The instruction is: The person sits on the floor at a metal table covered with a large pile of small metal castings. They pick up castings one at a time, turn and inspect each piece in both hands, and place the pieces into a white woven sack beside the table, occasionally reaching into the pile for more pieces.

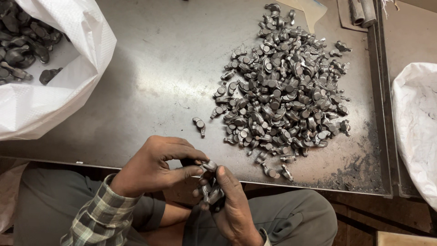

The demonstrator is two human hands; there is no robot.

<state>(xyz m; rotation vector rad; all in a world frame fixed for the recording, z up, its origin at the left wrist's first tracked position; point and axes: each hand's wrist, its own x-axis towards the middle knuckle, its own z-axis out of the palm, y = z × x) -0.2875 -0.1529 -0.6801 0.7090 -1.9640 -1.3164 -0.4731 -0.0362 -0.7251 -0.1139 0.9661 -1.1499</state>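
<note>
2 hands grip metal parts, long axes upright.

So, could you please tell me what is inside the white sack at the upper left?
The white sack holds dark metal parts like those in the pile on the table. Its folded rim hides how deep they go.

Dark grey metal parts; white woven sack; green-grey plaid sleeve.
</note>
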